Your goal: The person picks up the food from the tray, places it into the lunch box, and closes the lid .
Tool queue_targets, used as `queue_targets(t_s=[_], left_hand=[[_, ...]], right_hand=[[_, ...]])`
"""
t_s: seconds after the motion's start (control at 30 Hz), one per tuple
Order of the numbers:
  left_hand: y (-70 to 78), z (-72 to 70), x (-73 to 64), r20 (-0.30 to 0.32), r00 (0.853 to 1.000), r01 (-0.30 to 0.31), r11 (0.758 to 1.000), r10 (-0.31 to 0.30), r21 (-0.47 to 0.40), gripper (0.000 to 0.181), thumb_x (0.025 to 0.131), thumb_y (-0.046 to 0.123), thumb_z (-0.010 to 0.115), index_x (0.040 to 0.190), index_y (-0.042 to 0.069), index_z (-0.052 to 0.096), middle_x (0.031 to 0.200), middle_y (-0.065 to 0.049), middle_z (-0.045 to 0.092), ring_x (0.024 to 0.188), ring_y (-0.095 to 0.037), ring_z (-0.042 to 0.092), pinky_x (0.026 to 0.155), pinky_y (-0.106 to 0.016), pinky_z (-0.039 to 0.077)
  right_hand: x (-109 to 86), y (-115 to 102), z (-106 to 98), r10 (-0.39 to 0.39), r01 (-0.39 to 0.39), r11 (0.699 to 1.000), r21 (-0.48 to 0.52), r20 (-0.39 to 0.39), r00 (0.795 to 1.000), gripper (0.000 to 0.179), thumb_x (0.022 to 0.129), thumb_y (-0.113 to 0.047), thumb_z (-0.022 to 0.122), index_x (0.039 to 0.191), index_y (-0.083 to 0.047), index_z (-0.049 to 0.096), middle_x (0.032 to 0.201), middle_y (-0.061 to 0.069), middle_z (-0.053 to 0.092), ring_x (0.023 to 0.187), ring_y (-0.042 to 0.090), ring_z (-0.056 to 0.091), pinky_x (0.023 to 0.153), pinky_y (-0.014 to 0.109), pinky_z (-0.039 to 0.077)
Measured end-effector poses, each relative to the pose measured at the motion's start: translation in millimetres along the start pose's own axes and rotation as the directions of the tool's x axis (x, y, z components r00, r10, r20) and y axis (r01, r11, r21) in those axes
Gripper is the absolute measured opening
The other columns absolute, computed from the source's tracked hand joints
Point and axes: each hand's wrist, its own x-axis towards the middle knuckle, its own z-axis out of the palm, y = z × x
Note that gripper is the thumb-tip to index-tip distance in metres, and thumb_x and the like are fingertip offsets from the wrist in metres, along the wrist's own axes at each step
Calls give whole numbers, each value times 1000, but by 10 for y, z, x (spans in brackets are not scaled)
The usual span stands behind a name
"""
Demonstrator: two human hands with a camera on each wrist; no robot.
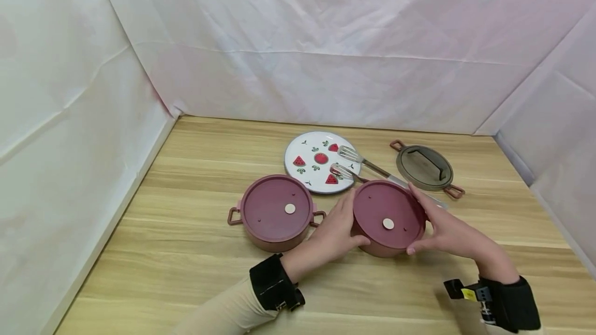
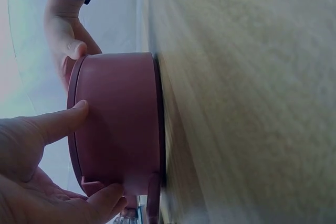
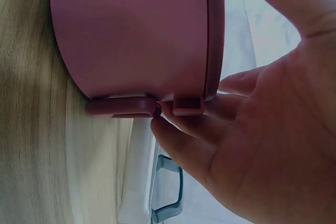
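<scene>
Both hands hold a maroon lidded pot (image 1: 388,216), one at each side. My left hand (image 1: 332,226) curves round its left side; in the left wrist view the thumb presses the wall near the lid and the fingertips reach the side handle (image 2: 153,198). On the opposite side, my right hand (image 1: 440,229) has its thumb toward the near edge and its fingers at the far edge. Its fingertips meet the other side handle (image 3: 123,106) in the right wrist view. The pot's flat lid bears a pale round disc (image 1: 388,224). Its base is right at the tabletop.
A matching maroon pot (image 1: 267,211) stands just left of my left hand. Behind are a white plate (image 1: 312,141) with watermelon pictures and two slotted utensils, one a turner (image 1: 351,154), lying partly over it. A small grey-lidded pan (image 1: 421,169) sits at back right. White cloth walls (image 1: 326,66) enclose the table.
</scene>
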Motion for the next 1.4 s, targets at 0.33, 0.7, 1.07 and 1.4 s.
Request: queue_targets(t_s=[0.33,0.7,1.07,1.4], left_hand=[[-14,-3,10,11,1000,14,999,-13,-35,101,80,30,76,153,6,11,158,-16,21,140,-22,26,113,-41,35],[-28,-33,8,-33,999,-40,998,38,-52,100,78,27,79,153,9,15,156,-14,28,139,-19,28,113,-40,36],[137,-413,-74,-73,992,-106,994,104,-26,96,75,31,81,151,12,24,149,-7,42,132,-15,40,108,-38,43],[212,-895,-261,-86,994,-70,997,73,34,97,73,36,81,150,11,28,143,-7,49,121,-16,51,101,-39,49]], right_hand=[[-30,99,9,-29,29,999,33,10,1000,123,68,-32,84,155,-16,-1,150,32,22,127,49,31,94,2,31],[-37,122,-13,-16,10,994,-109,-56,998,120,65,-40,84,155,-13,9,147,25,36,125,29,42,93,3,33],[-20,-260,-187,-50,28,978,-206,-104,993,119,62,-39,86,154,-17,13,144,22,43,122,30,48,98,20,47],[156,-617,-243,-127,87,958,-274,-130,983,120,60,-42,86,154,-18,15,142,19,47,118,31,54,89,53,52]])
